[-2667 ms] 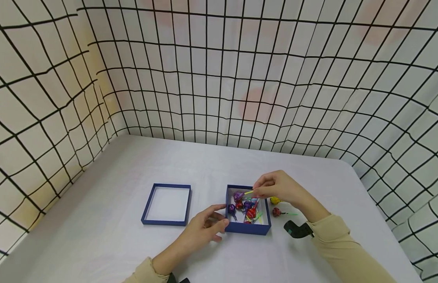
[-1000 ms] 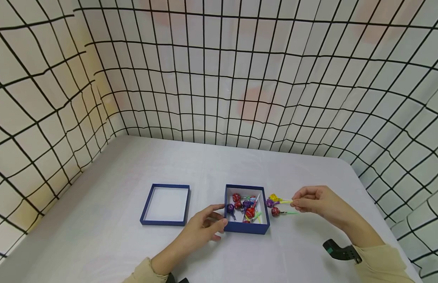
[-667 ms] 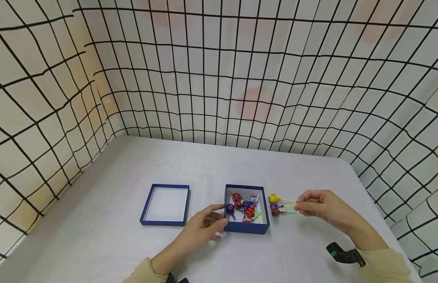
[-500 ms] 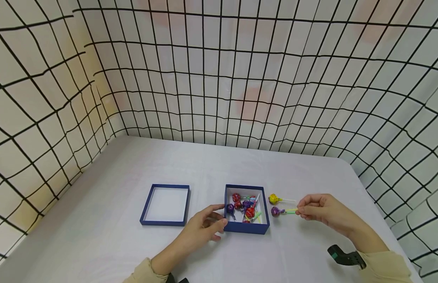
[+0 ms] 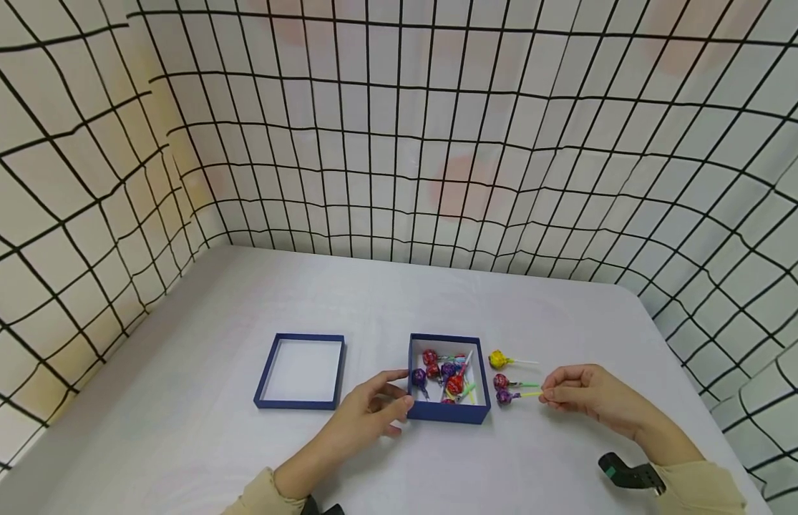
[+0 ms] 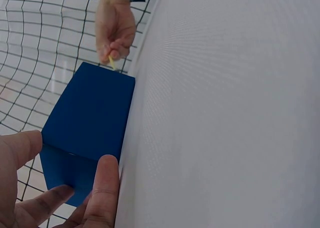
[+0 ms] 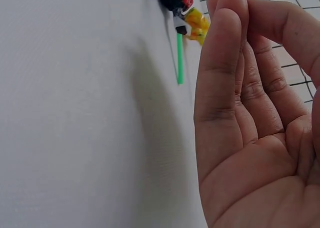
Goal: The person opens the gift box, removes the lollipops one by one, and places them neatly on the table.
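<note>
My right hand [image 5: 588, 400] pinches the yellow stick of a purple-wrapped lollipop [image 5: 504, 398] between thumb and fingertips, low over the white table. Just behind it lies a red lollipop [image 5: 500, 382] with a green stick, and farther back a yellow lollipop [image 5: 498, 359] with a pale stick. Left of these, a dark blue open box [image 5: 449, 413] contains several red and purple lollipops. My left hand [image 5: 373, 411] touches the left side of the box with spread, relaxed fingers. In the left wrist view, its fingertips meet the blue box wall [image 6: 92, 110].
A shallow blue-rimmed lid [image 5: 298, 405], white inside, lies on the table [image 5: 386, 300] left of the box. Behind and along the sides rises a white wall with a black grid [image 5: 399, 143].
My right hand lifted the purple lollipop out of the box, carried it right, then brought it toward me past the yellow and red ones. The left hand has stayed at the box.
</note>
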`<state>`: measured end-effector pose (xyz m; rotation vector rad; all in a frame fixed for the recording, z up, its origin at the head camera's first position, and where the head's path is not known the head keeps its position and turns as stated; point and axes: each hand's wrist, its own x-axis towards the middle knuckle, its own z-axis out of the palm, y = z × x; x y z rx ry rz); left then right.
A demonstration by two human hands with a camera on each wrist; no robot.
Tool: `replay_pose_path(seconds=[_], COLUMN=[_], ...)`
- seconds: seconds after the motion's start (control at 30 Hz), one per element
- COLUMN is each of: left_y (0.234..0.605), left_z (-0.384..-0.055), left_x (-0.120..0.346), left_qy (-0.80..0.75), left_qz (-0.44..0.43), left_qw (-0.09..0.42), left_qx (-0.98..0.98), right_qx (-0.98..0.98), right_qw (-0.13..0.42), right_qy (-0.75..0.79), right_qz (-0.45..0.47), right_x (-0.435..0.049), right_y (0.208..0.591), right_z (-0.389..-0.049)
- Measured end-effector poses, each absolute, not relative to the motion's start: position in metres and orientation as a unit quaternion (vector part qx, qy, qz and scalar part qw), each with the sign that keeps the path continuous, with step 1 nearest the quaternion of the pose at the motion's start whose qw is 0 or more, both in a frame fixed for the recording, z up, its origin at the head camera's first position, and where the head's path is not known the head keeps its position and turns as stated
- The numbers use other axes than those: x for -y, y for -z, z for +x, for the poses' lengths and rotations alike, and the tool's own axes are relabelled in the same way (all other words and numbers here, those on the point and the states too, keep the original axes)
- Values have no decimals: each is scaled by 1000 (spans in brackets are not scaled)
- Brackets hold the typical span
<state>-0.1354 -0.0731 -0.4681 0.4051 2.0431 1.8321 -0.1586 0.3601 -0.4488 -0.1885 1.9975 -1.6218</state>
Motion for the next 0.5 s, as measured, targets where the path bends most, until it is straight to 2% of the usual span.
replay_pose_path(seconds=[0.5], left_y=[469], left_z=[-136], left_x=[74], left_qy=[-650], left_qz=[146], left_qw=[183], left_qx=[-723], right_qx=[-802], right_qw=[253], right_qy=[539], right_qz=[-46], right_x=[-357], right_y=[461], right_z=[-161])
